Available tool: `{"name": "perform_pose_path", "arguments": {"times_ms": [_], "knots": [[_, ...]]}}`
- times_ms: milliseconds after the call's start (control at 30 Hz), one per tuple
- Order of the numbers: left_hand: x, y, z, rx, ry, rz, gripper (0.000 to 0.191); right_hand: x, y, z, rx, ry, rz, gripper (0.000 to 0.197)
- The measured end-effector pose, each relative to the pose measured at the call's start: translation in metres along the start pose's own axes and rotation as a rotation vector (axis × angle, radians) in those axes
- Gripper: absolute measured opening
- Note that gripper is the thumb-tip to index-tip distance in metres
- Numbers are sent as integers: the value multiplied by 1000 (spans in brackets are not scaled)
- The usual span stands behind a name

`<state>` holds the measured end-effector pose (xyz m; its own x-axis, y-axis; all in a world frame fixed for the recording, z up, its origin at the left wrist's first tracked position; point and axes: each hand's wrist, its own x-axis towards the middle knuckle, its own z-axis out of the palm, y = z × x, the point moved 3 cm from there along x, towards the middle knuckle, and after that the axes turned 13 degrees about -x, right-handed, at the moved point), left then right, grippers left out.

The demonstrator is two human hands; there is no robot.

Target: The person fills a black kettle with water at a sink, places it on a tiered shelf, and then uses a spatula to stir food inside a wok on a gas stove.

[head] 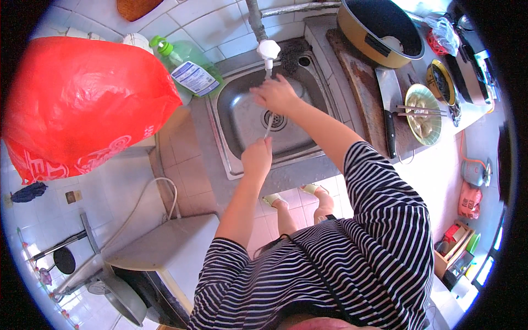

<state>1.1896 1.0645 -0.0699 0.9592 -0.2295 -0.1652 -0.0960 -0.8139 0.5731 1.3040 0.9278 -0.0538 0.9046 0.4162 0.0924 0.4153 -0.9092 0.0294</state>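
Observation:
My left hand (256, 157) is closed around one end of a thin, shiny utensil (270, 125) over the near part of the stainless steel sink (243, 140). The utensil slants up toward my right hand (275, 95), which is just below the white tap nozzle (269, 50). My right palm hides the utensil's far end, so its kind and whether those fingers grip it are unclear. Water (268, 73) seems to run from the nozzle toward my right fingers. Beneath the utensil lies the round drain strainer (275, 120).
Left of the sink are a green pump bottle (194, 70) and a bulging red plastic bag (90, 99). At right, a cleaver (390, 111) lies on the wooden cutting board (357, 82), beside a bowl (425, 132) with chopsticks across it. A deep pot (371, 41) stands behind.

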Motion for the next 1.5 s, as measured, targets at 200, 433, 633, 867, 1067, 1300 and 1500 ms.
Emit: {"name": "perform_pose_path", "arguments": {"times_ms": [200, 433, 633, 867, 1067, 1300, 1500], "knots": [[-19, 0, -6, 30, 288, 73, 36, 45, 61, 14, 596, -408, 662, 49], [-15, 7, 2, -2, 296, 63, 35, 0, 47, 8, 797, -30, 1084, 43], [0, 20, -3, -2, 242, 127, 34, -31, 13, 3, 669, 752, 1034, 43], [1, 12, -11, 49, 199, 98, 32, -40, -11, -23, 16, 499, 289, 35], [-3, -4, -11, 191, 154, 118, 31, 3, 10, -13, 47, 146, 65, 27], [-10, -11, -17, 98, 242, 141, 35, 50, 61, 8, 543, -421, 368, 50], [-15, -20, 9, -259, 334, 166, 39, 30, 86, 32, 1065, -329, 506, 46]]}}
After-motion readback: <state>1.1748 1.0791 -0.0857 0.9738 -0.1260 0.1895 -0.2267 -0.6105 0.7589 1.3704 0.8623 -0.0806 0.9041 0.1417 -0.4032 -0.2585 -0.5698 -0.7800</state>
